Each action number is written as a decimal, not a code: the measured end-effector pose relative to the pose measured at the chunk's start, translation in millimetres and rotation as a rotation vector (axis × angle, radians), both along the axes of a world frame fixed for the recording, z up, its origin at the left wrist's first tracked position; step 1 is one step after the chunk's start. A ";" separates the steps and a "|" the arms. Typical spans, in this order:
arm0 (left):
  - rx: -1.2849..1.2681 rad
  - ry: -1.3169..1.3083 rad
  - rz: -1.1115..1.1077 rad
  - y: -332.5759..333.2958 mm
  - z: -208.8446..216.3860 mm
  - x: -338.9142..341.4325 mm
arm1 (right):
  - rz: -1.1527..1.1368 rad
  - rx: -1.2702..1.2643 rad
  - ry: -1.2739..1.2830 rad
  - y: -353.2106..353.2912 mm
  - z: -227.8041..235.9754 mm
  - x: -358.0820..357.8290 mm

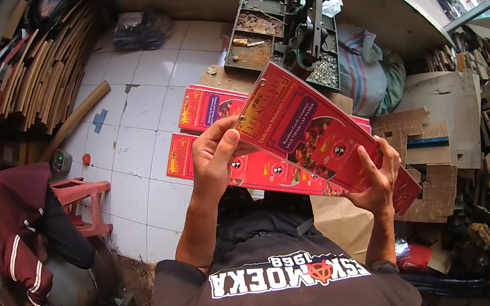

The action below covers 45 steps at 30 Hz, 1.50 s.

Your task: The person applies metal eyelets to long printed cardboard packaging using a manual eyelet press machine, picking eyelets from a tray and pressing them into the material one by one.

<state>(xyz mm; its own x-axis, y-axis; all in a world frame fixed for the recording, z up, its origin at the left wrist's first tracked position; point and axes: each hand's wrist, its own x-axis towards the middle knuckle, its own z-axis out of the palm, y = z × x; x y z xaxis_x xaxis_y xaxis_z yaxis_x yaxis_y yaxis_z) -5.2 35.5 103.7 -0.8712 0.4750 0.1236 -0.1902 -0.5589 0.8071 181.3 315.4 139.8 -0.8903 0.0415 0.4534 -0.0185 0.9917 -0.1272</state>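
A glossy red menu point(295, 107) with a food picture and small metal eyelets at its corners is held up in front of me, tilted down to the right. My left hand point(214, 157) pinches its left edge between thumb and fingers. At the lower right edge, my right hand point(377, 179) grips it, fingers behind and thumb in front. Under it, similar red menus point(268, 175) lie across my lap area, partly covered by the held one. Another red stack point(204, 110) lies just beyond, beside a black hand press point(303, 36).
Compartment trays point(254, 25) with small metal parts flank the press. A red plastic stool point(90, 198) stands left, with a maroon jacket point(17, 218) near it. Cardboard sheets point(49, 74) are stacked far left. Cut cardboard point(427, 183) and a striped sack point(366, 71) are right.
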 end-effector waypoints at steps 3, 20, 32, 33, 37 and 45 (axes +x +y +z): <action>-0.024 0.005 0.023 3.0 3.6 1.2 | -0.010 0.002 0.002 0.2 0.0 2.6; -0.071 0.013 0.066 9.7 9.2 5.2 | -0.037 -0.047 -0.003 -2.7 -9.4 11.3; -0.167 0.006 0.074 9.5 5.1 -1.8 | -0.032 0.083 0.006 0.0 -16.0 17.1; -0.190 0.001 0.072 9.0 7.7 -2.6 | -0.030 0.077 0.004 -0.4 -15.7 16.9; -0.210 0.026 0.108 8.9 -2.0 -5.4 | -0.033 0.015 0.034 -2.8 -17.8 13.5; -0.363 0.066 0.136 5.6 -15.1 -8.8 | -0.049 0.026 0.023 -4.8 -20.2 10.5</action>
<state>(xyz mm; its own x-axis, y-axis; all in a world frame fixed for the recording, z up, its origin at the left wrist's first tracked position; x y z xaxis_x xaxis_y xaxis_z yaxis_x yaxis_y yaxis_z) -14.0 41.1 88.6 -0.9249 0.3792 0.0262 -0.0756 -0.2510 0.9650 191.8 310.6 119.6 -0.8769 0.0732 0.4751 0.0278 0.9944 -0.1020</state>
